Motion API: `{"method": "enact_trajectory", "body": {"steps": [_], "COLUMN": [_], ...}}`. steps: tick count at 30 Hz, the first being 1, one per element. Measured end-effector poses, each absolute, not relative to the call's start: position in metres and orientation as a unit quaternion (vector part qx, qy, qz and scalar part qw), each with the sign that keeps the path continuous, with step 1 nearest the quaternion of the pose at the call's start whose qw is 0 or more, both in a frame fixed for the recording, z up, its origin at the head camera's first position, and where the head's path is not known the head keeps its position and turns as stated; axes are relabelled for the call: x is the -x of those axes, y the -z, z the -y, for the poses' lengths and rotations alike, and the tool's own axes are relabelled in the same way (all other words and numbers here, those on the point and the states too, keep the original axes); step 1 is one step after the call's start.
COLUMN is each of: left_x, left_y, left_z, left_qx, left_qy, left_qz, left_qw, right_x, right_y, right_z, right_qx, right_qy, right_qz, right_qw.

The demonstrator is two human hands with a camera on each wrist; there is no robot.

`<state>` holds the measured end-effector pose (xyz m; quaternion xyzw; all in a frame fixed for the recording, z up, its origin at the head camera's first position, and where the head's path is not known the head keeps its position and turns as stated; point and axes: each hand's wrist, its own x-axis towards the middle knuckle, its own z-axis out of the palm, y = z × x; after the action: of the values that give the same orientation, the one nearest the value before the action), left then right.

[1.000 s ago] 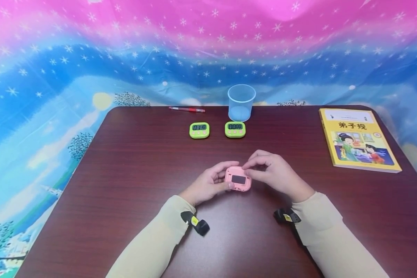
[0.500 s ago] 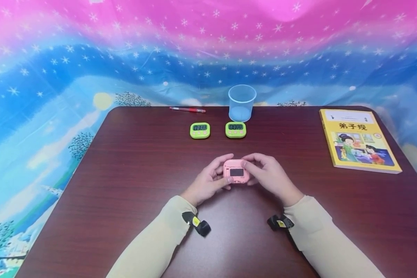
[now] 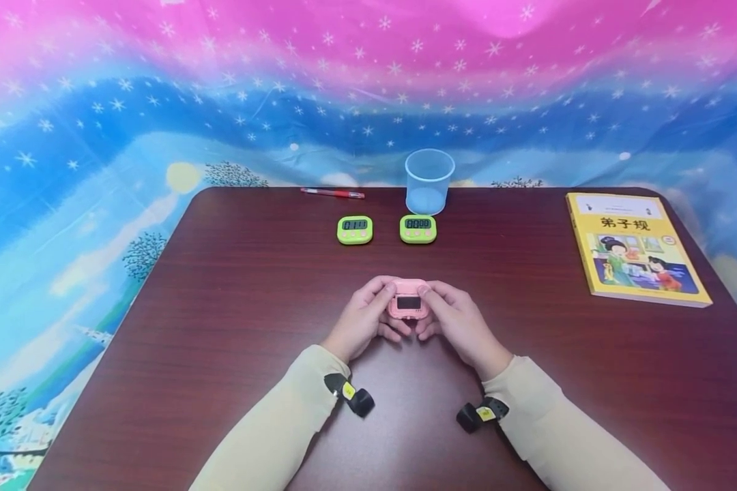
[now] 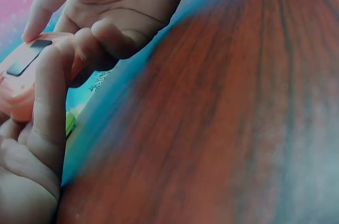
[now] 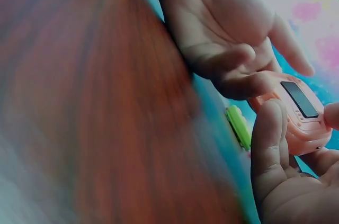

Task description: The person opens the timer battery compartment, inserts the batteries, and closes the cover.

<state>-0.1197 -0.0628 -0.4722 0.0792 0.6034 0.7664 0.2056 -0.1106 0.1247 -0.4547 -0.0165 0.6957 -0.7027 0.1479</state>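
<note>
A pink timer (image 3: 409, 288) is raised in front of me, its flat face with a dark rectangular panel turned toward me. My left hand (image 3: 357, 322) grips its left side, thumb on the upper left of that face. On the other side my right hand (image 3: 467, 329) holds it the same way, with the thumb at the upper right. Fingers of both hands curl beneath it and hide its underside. The left wrist view shows the pink timer (image 4: 21, 70) partly cut off at the left edge. In the right wrist view, the pink timer (image 5: 308, 128) sits between fingers.
Two green timers (image 3: 355, 230) (image 3: 417, 230) lie toward the back of the dark wooden table (image 3: 252, 286). Behind them stand a clear blue cup (image 3: 428, 187) and a red pen (image 3: 333, 194). A yellow book (image 3: 639, 252) lies at the right. A patterned cloth (image 3: 368, 82) hangs behind.
The pink timer has moved slightly up and left. My right hand has shifted left and down, from pinching its top corner to gripping its side; the left thumb has moved up its face.
</note>
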Motion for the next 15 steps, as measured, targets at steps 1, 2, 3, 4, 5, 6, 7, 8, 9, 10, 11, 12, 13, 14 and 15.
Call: {"method": "enact_trajectory", "body": {"steps": [1,2,3,4,5,6,7,8,9,10,11,12,13,14,15], "left_x": [0.1198,0.1200,0.1202,0.1203,0.1204,0.1204,0.1204,0.1203,0.1202,0.1200,0.1199,0.1198,0.1196,0.1194,0.1194], "left_y": [0.4718,0.4715,0.4714,0.4711,0.4710,0.4708,0.4707,0.4707,0.4706,0.4706,0.4707,0.4707,0.4707,0.4708,0.4709], "left_z": [0.0620,0.0613,0.0608,0.0604,0.0601,0.0600,0.0599,0.0600,0.0601,0.0603,0.0605,0.0606,0.0607,0.0608,0.0608], "left_qx": [-0.073,-0.069,-0.060,-0.057,-0.055,-0.053,-0.051,-0.051,-0.051,-0.052,-0.053,-0.055,-0.057,-0.058,-0.059], "left_qy": [-0.766,-0.765,-0.764,-0.763,-0.762,-0.760,-0.759,-0.757,-0.755,-0.753,-0.752,-0.750,-0.749,-0.749,-0.748], "left_qz": [-0.605,-0.608,-0.609,-0.612,-0.615,-0.617,-0.618,-0.620,-0.623,-0.625,-0.627,-0.629,-0.630,-0.631,-0.632], "left_qw": [0.203,0.201,0.201,0.199,0.198,0.198,0.198,0.198,0.198,0.198,0.197,0.196,0.195,0.194,0.194], "right_x": [0.1102,0.1100,0.1097,0.1098,0.1099,0.1098,0.1098,0.1097,0.1097,0.1098,0.1098,0.1097,0.1097,0.1097,0.1097], "right_y": [0.4556,0.4562,0.4566,0.4571,0.4573,0.4573,0.4574,0.4573,0.4572,0.4573,0.4573,0.4573,0.4575,0.4578,0.4581], "right_z": [-0.1244,-0.1243,-0.1243,-0.1244,-0.1245,-0.1247,-0.1249,-0.1250,-0.1252,-0.1253,-0.1253,-0.1255,-0.1257,-0.1258,-0.1261], "right_qx": [0.017,0.018,0.018,0.018,0.017,0.017,0.015,0.015,0.014,0.014,0.014,0.014,0.013,0.014,0.015], "right_qy": [0.705,0.706,0.706,0.707,0.707,0.707,0.707,0.708,0.708,0.709,0.710,0.710,0.710,0.710,0.709], "right_qz": [-0.694,-0.693,-0.693,-0.692,-0.692,-0.692,-0.692,-0.691,-0.691,-0.690,-0.689,-0.689,-0.689,-0.689,-0.689], "right_qw": [0.147,0.147,0.146,0.146,0.145,0.145,0.145,0.145,0.145,0.146,0.146,0.146,0.146,0.147,0.148]}}
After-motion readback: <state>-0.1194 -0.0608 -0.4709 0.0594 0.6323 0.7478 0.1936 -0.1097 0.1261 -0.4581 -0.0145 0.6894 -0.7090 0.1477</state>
